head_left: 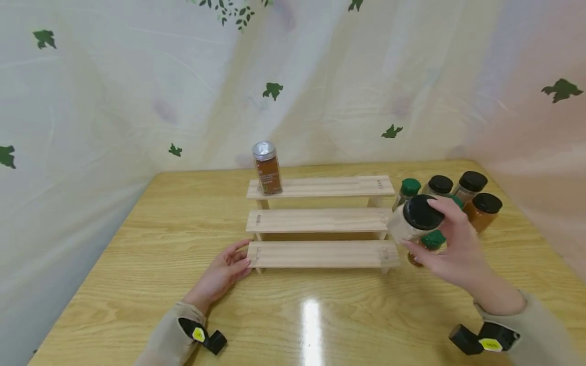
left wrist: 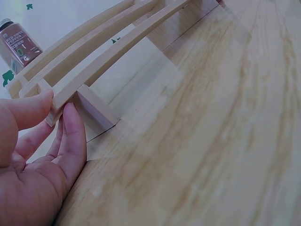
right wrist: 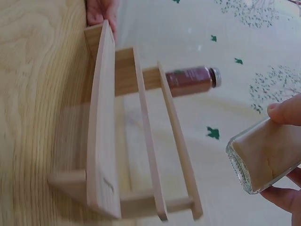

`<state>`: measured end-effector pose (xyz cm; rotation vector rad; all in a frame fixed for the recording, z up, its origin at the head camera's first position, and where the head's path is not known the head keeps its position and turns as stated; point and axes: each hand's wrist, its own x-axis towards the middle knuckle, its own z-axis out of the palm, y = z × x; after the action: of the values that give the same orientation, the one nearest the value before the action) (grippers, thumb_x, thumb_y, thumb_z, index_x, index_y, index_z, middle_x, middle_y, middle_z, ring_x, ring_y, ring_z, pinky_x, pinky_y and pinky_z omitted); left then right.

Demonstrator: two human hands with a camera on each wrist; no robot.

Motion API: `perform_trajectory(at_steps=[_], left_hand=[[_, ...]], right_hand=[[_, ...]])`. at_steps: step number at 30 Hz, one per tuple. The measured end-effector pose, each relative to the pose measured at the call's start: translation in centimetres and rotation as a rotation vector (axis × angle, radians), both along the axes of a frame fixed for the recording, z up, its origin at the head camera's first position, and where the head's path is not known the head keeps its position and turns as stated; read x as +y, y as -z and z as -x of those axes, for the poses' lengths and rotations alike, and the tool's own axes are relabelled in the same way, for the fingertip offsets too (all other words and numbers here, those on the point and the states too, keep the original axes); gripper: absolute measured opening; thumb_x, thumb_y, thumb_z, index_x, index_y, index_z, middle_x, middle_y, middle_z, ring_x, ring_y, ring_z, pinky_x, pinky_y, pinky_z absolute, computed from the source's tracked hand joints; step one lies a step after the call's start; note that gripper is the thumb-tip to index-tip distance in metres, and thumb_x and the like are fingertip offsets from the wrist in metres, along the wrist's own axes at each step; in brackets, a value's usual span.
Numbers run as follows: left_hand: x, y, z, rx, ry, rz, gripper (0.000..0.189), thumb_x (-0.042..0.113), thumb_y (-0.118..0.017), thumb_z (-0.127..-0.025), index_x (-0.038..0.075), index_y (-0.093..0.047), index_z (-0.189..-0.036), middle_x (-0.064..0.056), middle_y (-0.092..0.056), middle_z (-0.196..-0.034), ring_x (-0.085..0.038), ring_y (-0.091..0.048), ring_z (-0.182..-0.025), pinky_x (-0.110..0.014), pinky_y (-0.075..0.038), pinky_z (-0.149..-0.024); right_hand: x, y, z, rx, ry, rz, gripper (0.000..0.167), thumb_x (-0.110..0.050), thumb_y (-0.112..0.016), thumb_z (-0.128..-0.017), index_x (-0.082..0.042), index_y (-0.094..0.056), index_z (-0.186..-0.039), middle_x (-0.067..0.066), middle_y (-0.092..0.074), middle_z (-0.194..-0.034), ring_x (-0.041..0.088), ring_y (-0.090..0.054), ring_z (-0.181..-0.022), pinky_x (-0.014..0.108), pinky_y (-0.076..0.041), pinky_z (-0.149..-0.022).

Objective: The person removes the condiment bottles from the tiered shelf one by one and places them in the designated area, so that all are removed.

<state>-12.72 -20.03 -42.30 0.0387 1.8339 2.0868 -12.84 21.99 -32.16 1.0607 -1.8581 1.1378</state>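
Note:
A three-step wooden rack [head_left: 320,221] stands on the table. My left hand [head_left: 224,272] grips the left end of its lowest step, and in the left wrist view the thumb lies on top with fingers beneath. Held up by my right hand [head_left: 462,254], just off the rack's right end, is a glass spice jar [head_left: 403,227] with a black lid. Pale beige powder fills this tilted jar [right wrist: 265,155] in the right wrist view. On the top step, at the left, a spice jar [head_left: 269,175] of red-brown powder with a silver lid stands upright.
Right of the rack stand several more spice jars, some with black lids [head_left: 487,203] and some with green lids [head_left: 410,186], partly hidden behind my right hand. A pale cloth [head_left: 320,122] with green leaf prints hangs behind the wooden table [head_left: 183,218].

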Motion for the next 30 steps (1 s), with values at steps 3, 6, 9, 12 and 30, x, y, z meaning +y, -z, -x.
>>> perform_trajectory(at_steps=[3, 6, 9, 12, 30], left_hand=[[0.0, -0.1, 0.0, -0.002, -0.001, 0.007, 0.061, 0.0, -0.047, -0.096, -0.002, -0.016, -0.148, -0.002, -0.051, -0.115, -0.005, -0.057, -0.096, -0.018, -0.05, -0.085], [0.1, -0.1, 0.0, -0.006, -0.005, 0.008, 0.061, 0.001, -0.048, -0.096, -0.002, -0.017, -0.148, -0.003, -0.051, -0.115, -0.005, -0.057, -0.096, -0.018, -0.051, -0.085], [0.1, 0.0, 0.0, -0.012, -0.006, 0.005, 0.06, 0.0, -0.048, -0.096, -0.002, -0.017, -0.148, -0.002, -0.051, -0.113, -0.005, -0.057, -0.095, -0.018, -0.051, -0.085], [0.1, 0.1, 0.1, -0.015, -0.007, 0.002, 0.06, -0.002, -0.047, -0.096, -0.003, -0.017, -0.148, -0.001, -0.051, -0.112, -0.005, -0.057, -0.095, -0.018, -0.051, -0.085], [0.1, -0.1, 0.0, -0.008, -0.01, 0.007, 0.06, 0.0, -0.048, -0.096, -0.002, -0.018, -0.148, -0.004, -0.05, -0.116, -0.006, -0.057, -0.096, -0.019, -0.051, -0.085]], right_hand=[[1.7, -0.4, -0.4, -0.005, 0.039, 0.003, 0.073, -0.043, -0.065, -0.085, 0.012, -0.033, -0.119, -0.007, -0.045, -0.126, 0.0, -0.052, -0.108, 0.003, -0.043, -0.08], [3.5, -0.5, -0.8, -0.036, 0.082, -0.003, 0.077, -0.045, -0.065, -0.084, 0.012, -0.031, -0.121, -0.008, -0.047, -0.125, 0.0, -0.053, -0.108, 0.003, -0.043, -0.079], [5.4, -0.5, -1.3, -0.073, 0.144, -0.026, 0.081, -0.048, -0.064, -0.082, 0.013, -0.028, -0.123, -0.011, -0.05, -0.125, -0.001, -0.053, -0.109, 0.003, -0.042, -0.081], [7.0, -0.4, -1.7, -0.123, 0.216, -0.059, 0.086, -0.051, -0.062, -0.082, 0.013, -0.024, -0.125, -0.016, -0.05, -0.125, -0.005, -0.053, -0.107, 0.002, -0.041, -0.081], [10.4, 4.4, -1.8, -0.462, 0.424, -0.054, 0.096, 0.02, -0.073, -0.066, 0.002, -0.017, -0.141, -0.026, -0.041, -0.121, -0.017, -0.045, -0.102, -0.002, -0.038, -0.079]])
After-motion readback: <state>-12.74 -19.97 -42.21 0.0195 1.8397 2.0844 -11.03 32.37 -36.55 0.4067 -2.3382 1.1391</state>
